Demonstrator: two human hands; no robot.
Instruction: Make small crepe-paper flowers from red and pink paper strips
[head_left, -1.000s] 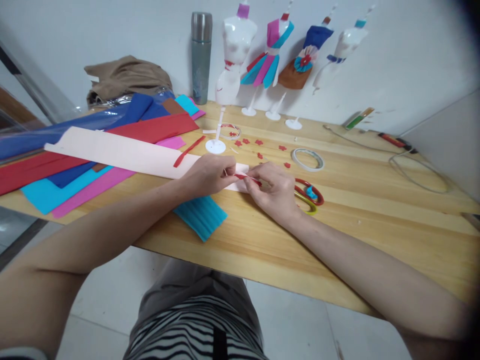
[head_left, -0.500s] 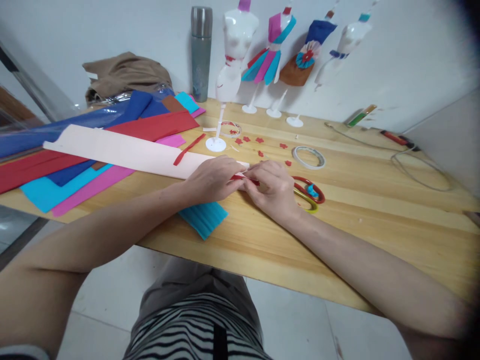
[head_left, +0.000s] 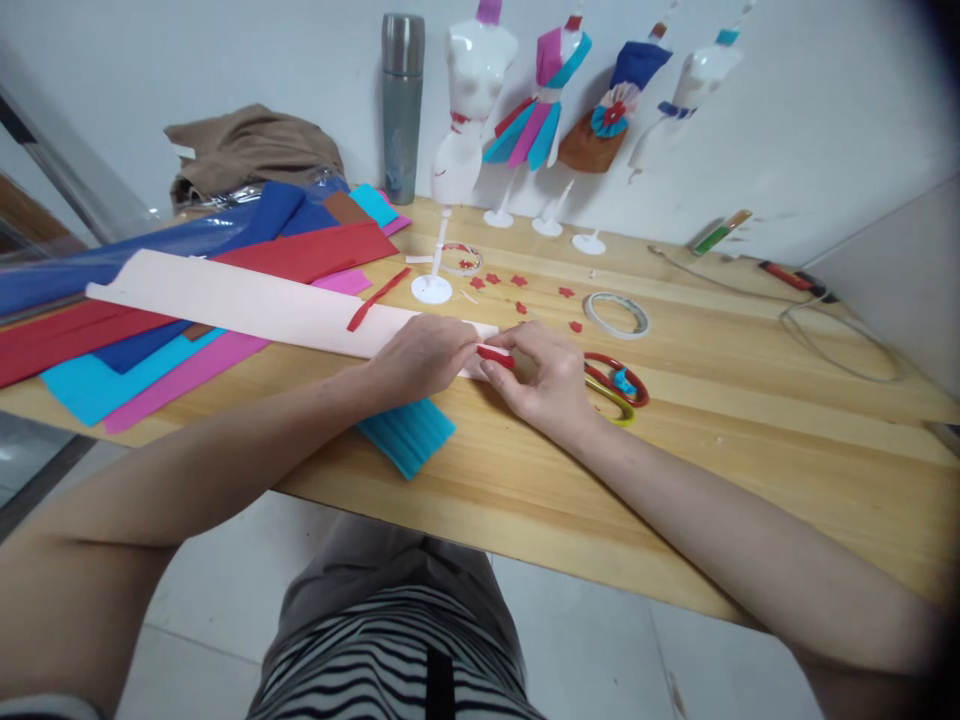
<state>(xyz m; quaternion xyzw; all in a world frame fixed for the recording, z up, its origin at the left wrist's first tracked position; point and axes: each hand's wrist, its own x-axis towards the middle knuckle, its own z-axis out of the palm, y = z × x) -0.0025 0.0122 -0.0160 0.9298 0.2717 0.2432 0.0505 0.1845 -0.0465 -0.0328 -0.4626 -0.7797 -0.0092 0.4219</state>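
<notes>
A short red strip (head_left: pixel 495 355) with a pale upper edge lies between my hands, over the right end of the long pale pink crepe paper (head_left: pixel 247 305). My left hand (head_left: pixel 427 358) pinches the strip's left end, its fingertips partly hidden. On the other end, the thumb and fingers of my right hand (head_left: pixel 546 378) are closed. Another red strip (head_left: pixel 379 298) rests across the pink paper. Below my left wrist is a teal crepe piece (head_left: pixel 411 435). Scissors with red and yellow handles (head_left: pixel 637 385) lie just right of my right hand.
Small red flower cutouts (head_left: pixel 519 281) and a tape roll (head_left: pixel 617 315) lie beyond my hands. Dress-form mannequins (head_left: pixel 461 140) and a flask (head_left: pixel 403 110) stand at the back. Coloured crepe sheets (head_left: pixel 315 255) pile up on the left. A cable (head_left: pixel 787 320) runs along the right.
My fingers have shifted slightly apart, and more of the red strip shows between them. The things on the table stay put.
</notes>
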